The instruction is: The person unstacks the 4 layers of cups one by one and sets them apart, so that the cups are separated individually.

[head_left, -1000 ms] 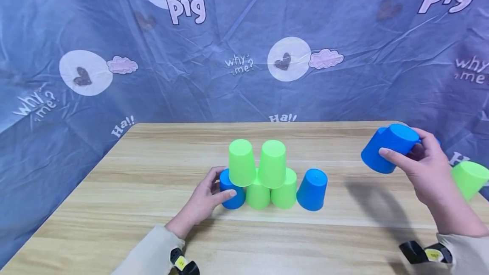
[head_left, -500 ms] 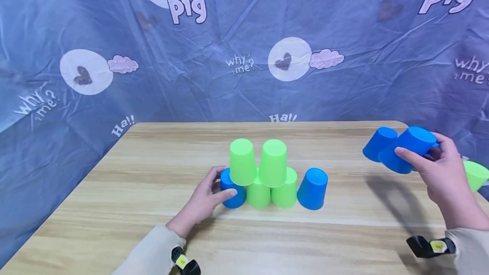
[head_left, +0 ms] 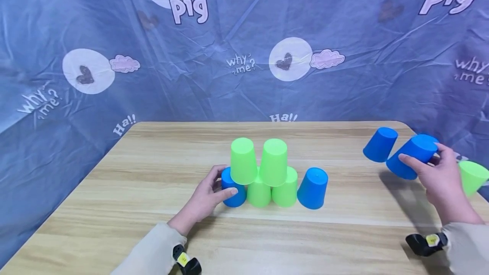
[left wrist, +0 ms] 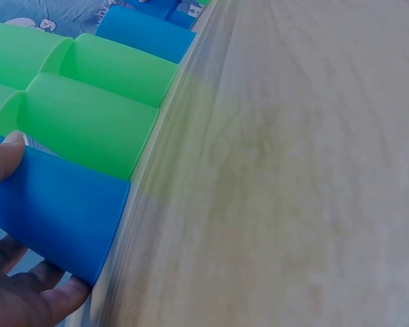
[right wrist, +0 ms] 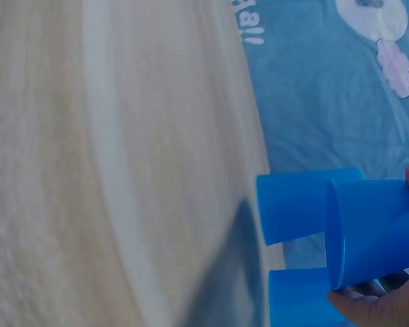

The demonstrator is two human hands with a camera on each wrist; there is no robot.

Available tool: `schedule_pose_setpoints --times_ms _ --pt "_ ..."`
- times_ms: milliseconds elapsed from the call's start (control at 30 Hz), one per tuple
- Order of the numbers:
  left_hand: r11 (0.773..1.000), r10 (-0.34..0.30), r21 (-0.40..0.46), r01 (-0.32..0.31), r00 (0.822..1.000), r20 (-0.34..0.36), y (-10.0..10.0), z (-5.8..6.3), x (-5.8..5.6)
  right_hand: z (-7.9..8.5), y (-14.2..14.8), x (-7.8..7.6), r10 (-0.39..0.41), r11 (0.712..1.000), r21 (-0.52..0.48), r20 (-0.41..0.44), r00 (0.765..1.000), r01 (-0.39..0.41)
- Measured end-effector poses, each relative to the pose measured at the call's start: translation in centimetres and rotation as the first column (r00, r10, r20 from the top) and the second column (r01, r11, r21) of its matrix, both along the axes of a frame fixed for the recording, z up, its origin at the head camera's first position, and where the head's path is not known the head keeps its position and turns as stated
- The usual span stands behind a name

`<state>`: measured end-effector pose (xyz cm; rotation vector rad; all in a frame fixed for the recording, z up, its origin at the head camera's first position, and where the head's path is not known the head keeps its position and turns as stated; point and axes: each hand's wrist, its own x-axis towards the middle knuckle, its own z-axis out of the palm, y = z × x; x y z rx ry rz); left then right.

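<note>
My left hand [head_left: 204, 196] curls round an upside-down blue cup [left wrist: 58, 211] at the left end of a short row, thumb near and fingers behind. Beside that cup stand two green cups [head_left: 258, 194], with two more green cups [head_left: 274, 162] stacked on top. A blue cup [head_left: 312, 190] stands just right of the row. At the table's right, my right hand [head_left: 443, 177] grips a tilted blue cup [right wrist: 375, 231], bottom up, its shadow falling on the wood. Close by, another blue cup [head_left: 380, 145] stands upside down; a further blue cup [right wrist: 303, 296] is partly hidden behind the held one.
A green cup [head_left: 471, 177] stands at the far right, partly behind my right wrist. The wooden table [head_left: 153, 147] ends at the back against a blue printed cloth [head_left: 214, 88].
My right hand has moved right and then lower with the blue cup, uncovering the blue cup to its left. The left hand and the green cups have stayed in place.
</note>
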<state>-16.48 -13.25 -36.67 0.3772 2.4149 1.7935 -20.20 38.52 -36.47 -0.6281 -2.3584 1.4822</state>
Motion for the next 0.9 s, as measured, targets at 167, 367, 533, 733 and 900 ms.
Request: schedule_pose_setpoints --times_ms 167,367,533,733,900 --pt "1.0 0.002 -0.005 -0.002 1.0 -0.001 0.0 0.0 0.1 1.5 -1.7 1.3 0.026 1.0 -0.001 0.05 0.998 -0.026" --pt "1.0 0.0 -0.012 0.0 1.0 -0.003 -0.1 0.0 0.0 1.7 -1.7 1.7 0.044 0.998 -0.041 0.084 0.995 -0.041" --pt "1.0 -0.005 -0.013 0.004 1.0 -0.007 0.0 0.0 -0.2 1.2 -1.4 1.4 -0.014 0.998 -0.062 0.091 0.996 0.02" --pt "1.0 -0.004 -0.011 0.004 1.0 -0.004 0.0 0.1 -0.2 0.7 -1.0 1.4 -0.008 0.998 -0.055 0.101 0.995 0.014" --pt "1.0 -0.002 -0.009 0.002 1.0 -0.003 0.0 0.0 -0.1 0.3 -0.8 1.5 0.009 0.999 -0.042 0.099 0.995 -0.005"
